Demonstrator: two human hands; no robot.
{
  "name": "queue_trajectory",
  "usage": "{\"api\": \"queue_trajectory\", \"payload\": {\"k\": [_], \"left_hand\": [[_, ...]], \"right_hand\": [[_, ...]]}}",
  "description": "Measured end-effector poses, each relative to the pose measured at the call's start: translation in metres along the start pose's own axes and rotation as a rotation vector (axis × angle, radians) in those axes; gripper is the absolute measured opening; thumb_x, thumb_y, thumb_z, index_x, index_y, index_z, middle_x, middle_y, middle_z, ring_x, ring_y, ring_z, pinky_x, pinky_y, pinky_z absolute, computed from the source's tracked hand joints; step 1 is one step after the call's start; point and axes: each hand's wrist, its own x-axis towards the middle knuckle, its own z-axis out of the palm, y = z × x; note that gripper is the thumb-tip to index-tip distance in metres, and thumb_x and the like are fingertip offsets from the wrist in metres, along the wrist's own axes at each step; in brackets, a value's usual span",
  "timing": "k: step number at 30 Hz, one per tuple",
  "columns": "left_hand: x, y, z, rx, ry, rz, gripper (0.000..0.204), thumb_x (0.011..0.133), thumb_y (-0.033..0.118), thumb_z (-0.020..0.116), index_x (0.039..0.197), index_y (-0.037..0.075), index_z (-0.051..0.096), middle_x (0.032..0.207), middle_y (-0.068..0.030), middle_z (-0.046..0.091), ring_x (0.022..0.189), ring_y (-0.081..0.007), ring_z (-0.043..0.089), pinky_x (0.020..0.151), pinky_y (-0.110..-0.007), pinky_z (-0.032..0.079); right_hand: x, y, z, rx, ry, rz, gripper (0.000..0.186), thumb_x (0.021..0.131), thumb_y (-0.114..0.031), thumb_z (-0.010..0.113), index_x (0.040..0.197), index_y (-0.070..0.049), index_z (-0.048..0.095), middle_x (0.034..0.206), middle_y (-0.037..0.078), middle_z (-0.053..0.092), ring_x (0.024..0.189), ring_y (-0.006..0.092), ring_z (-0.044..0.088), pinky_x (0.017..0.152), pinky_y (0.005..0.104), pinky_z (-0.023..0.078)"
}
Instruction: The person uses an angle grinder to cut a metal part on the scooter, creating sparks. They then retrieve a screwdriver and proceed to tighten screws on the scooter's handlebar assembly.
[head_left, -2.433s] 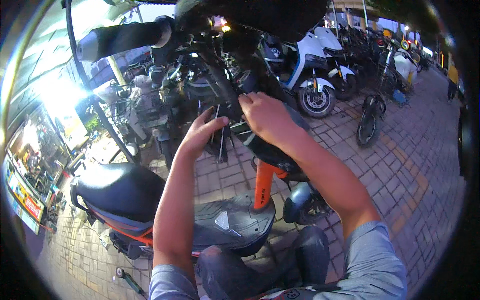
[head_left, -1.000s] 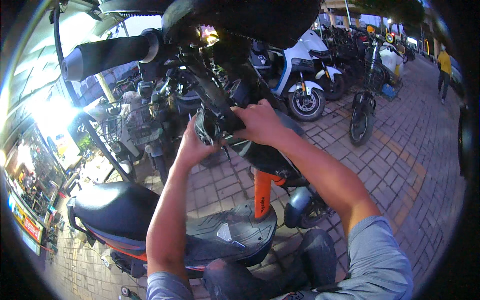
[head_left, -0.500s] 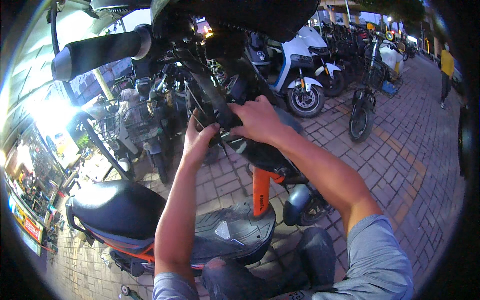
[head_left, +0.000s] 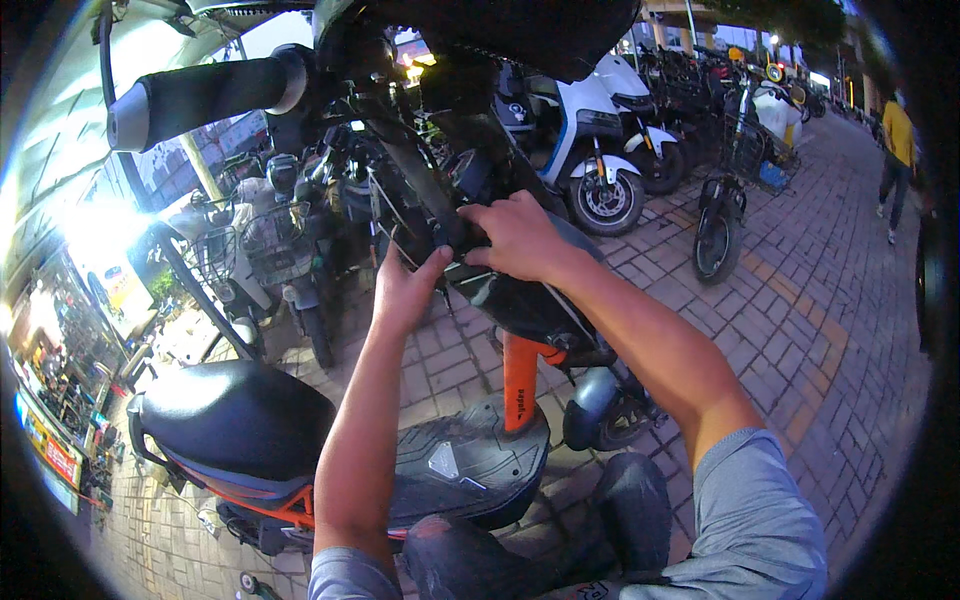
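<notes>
A scooter with an orange front post stands before me, its front end pulled open around dark parts. My right hand pinches a black strip below the handlebar, index finger and thumb at its right edge. From the lower left, my left hand has its thumb against the lower end of that black piece. Its other fingers are mostly hidden behind it. Thin cables hang beside the left fingertips. Above the hands is the black handlebar grip.
The scooter's black seat and footboard lie below my arms. A white scooter and a basket bike are parked beyond, on brick paving. At far right walks a person in a yellow top. A bright lamp glares at left.
My left hand has shifted slightly right, its thumb now further along the black piece. The right hand stays nearly in place. The person in yellow has walked nearer.
</notes>
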Motion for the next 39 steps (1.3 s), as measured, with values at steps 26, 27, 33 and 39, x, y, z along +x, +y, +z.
{"api": "queue_trajectory", "payload": {"k": [26, 27, 33, 39], "left_hand": [[-0.002, 0.018, 0.001, -0.281, -0.206, -0.032, 0.062, 0.079, 0.025, 0.061, 0.131, 0.0, 0.041, 0.12, -0.011, 0.055, 0.104, -0.0238, 0.053, 0.09, -0.037, 0.042], [-0.001, 0.014, -0.004, -0.282, -0.194, -0.028, 0.062, 0.08, 0.026, 0.062, 0.132, 0.0, 0.041, 0.12, -0.0111, 0.055, 0.104, -0.0236, 0.053, 0.09, -0.036, 0.041], [0.005, 0.01, -0.015, -0.067, -0.149, -0.051, 0.051, 0.08, 0.029, 0.063, 0.119, -0.003, 0.053, 0.111, -0.009, 0.06, 0.1, -0.0202, 0.055, 0.09, -0.033, 0.041], [0.008, 0.018, -0.014, -0.101, -0.143, 0.019, 0.054, 0.076, 0.025, 0.068, 0.121, 0.0, 0.053, 0.109, -0.0065, 0.061, 0.1, -0.0168, 0.055, 0.091, -0.029, 0.04]], "right_hand": [[0.003, 0.007, 0.022, 0.029, 0.172, -0.006, 0.046, 0.064, -0.034, 0.071, 0.099, -0.006, 0.062, 0.085, 0.014, 0.064, 0.088, 0.0316, 0.06, 0.086, 0.0426, 0.035], [0.005, 0.005, 0.022, 0.022, 0.174, -0.021, 0.045, 0.064, -0.035, 0.071, 0.098, -0.007, 0.062, 0.085, 0.014, 0.064, 0.088, 0.0321, 0.06, 0.086, 0.0429, 0.035], [0.006, -0.008, 0.003, -0.07, -0.004, 0.025, 0.043, 0.067, -0.033, 0.071, 0.099, -0.005, 0.062, 0.094, 0.02, 0.063, 0.095, 0.0368, 0.057, 0.086, 0.0486, 0.039], [-0.002, 0.006, 0.014, 0.162, 0.311, -0.065, 0.038, 0.07, -0.029, 0.072, 0.102, -0.009, 0.065, 0.095, 0.012, 0.066, 0.09, 0.0304, 0.063, 0.079, 0.0377, 0.05]]}}
